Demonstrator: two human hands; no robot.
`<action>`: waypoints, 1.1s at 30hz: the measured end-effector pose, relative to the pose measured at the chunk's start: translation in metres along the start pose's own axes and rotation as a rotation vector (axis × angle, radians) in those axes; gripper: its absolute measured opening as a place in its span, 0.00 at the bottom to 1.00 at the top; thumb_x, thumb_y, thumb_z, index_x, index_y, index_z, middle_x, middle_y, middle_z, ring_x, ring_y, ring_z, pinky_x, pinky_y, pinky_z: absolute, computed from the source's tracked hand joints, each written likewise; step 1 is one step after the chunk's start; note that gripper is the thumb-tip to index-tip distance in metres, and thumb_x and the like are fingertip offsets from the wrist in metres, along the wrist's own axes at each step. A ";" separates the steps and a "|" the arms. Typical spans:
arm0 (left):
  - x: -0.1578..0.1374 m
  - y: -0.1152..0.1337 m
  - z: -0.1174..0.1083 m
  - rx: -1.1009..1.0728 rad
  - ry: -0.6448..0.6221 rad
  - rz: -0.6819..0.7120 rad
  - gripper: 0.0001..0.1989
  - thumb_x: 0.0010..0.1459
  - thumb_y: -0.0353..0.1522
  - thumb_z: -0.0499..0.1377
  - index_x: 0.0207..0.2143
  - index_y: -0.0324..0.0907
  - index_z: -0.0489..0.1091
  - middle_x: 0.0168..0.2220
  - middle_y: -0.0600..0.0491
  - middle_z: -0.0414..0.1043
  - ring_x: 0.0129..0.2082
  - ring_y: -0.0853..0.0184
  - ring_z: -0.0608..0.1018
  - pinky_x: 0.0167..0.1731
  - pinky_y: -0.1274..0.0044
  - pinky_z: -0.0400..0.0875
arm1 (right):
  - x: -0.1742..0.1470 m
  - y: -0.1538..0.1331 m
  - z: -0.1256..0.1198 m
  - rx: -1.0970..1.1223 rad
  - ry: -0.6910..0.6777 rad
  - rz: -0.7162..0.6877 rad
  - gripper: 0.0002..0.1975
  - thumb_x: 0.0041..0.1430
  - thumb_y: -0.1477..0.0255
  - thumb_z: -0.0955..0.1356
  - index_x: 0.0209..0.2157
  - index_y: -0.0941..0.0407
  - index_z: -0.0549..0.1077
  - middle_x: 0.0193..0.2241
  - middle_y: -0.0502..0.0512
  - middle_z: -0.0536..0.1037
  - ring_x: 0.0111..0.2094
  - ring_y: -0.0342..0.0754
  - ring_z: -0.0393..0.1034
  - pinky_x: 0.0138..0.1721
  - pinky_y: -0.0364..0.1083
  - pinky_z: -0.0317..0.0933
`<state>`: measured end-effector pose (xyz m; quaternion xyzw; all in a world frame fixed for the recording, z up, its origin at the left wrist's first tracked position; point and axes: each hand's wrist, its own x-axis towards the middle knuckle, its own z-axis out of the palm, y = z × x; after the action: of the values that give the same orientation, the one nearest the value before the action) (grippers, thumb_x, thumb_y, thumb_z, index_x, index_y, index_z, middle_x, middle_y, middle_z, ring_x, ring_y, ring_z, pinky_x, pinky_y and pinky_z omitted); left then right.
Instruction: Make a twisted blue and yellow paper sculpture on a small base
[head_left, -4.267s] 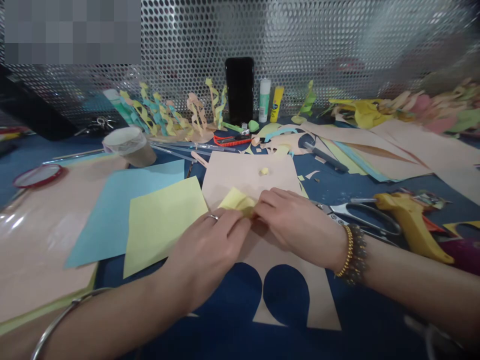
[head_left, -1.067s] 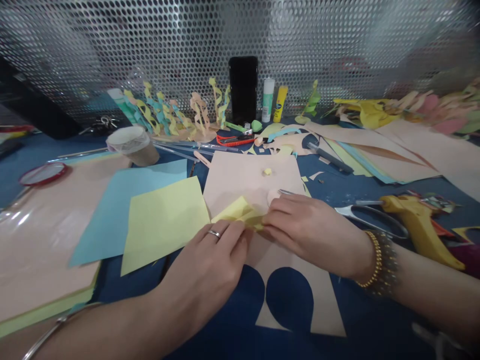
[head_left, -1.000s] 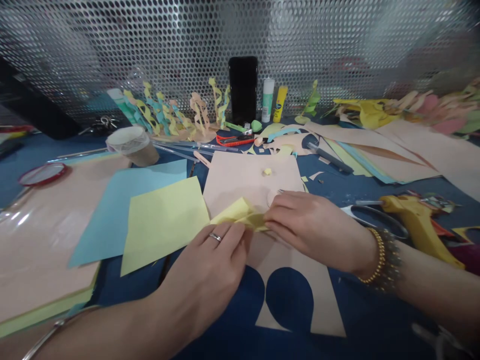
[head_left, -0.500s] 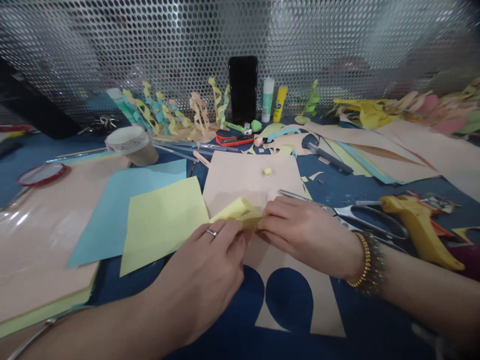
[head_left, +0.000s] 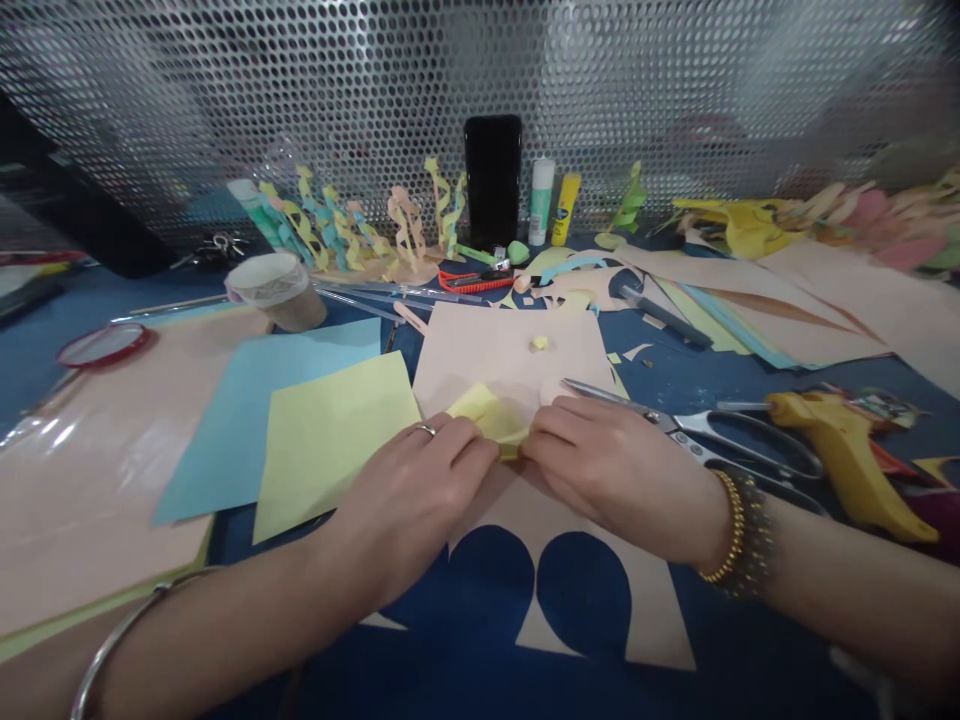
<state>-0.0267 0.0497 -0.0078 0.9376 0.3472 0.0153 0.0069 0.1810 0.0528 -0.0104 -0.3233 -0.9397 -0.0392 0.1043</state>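
Both hands pinch a small piece of yellow paper (head_left: 484, 408), bent up into a fold along its near edge. My left hand (head_left: 420, 490) is closed on its left end, and my right hand (head_left: 600, 460) on its right end; the fingertips are partly hidden behind the knuckles. Under them lies a pale pink sheet (head_left: 480, 340) with rounded cut-outs along its near side. A tiny yellow folded bit (head_left: 539, 343) rests on that sheet. Scissors (head_left: 720, 440) lie just beyond my right hand, their blades partly behind it.
Left of the hands are a yellow sheet (head_left: 330, 430), a blue sheet (head_left: 225, 430) and a paper cup (head_left: 281, 305). To the right lies a yellow glue gun (head_left: 840, 450). At the back stand a phone (head_left: 493, 180), glue sticks (head_left: 541, 205) and curled paper strips (head_left: 330, 230).
My left hand has turned and shifted slightly, its fingertips now nearer the right hand's. Less of the yellow paper shows, and its near edge is folded up. The view has shifted a little.
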 end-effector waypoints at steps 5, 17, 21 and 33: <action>0.004 -0.001 -0.002 -0.083 0.003 -0.045 0.11 0.60 0.24 0.47 0.39 0.38 0.68 0.35 0.49 0.69 0.37 0.62 0.71 0.35 0.71 0.68 | 0.001 0.001 -0.001 0.085 -0.011 0.047 0.08 0.62 0.75 0.61 0.34 0.58 0.71 0.30 0.55 0.72 0.33 0.49 0.63 0.35 0.48 0.56; 0.005 0.002 -0.008 -0.031 -0.070 -0.038 0.12 0.56 0.21 0.48 0.38 0.38 0.67 0.35 0.48 0.67 0.36 0.60 0.70 0.35 0.68 0.69 | 0.001 -0.001 0.003 -0.013 -0.055 0.043 0.06 0.60 0.78 0.62 0.35 0.58 0.70 0.32 0.56 0.71 0.34 0.52 0.62 0.37 0.51 0.56; 0.003 0.002 -0.005 0.071 -0.049 0.007 0.11 0.51 0.20 0.51 0.37 0.37 0.66 0.34 0.47 0.67 0.33 0.60 0.71 0.33 0.68 0.69 | 0.001 -0.002 0.001 -0.040 -0.046 0.031 0.05 0.60 0.78 0.62 0.33 0.59 0.70 0.31 0.56 0.71 0.32 0.52 0.62 0.34 0.50 0.56; -0.007 0.023 0.002 0.300 0.177 0.080 0.14 0.56 0.21 0.47 0.38 0.32 0.70 0.36 0.42 0.72 0.35 0.57 0.74 0.35 0.67 0.73 | 0.003 -0.001 0.000 0.008 -0.077 0.064 0.06 0.61 0.77 0.62 0.33 0.58 0.70 0.31 0.55 0.70 0.33 0.50 0.61 0.36 0.49 0.57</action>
<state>-0.0171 0.0275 -0.0096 0.9362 0.3073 0.0460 -0.1644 0.1784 0.0535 -0.0096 -0.3540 -0.9324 -0.0195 0.0704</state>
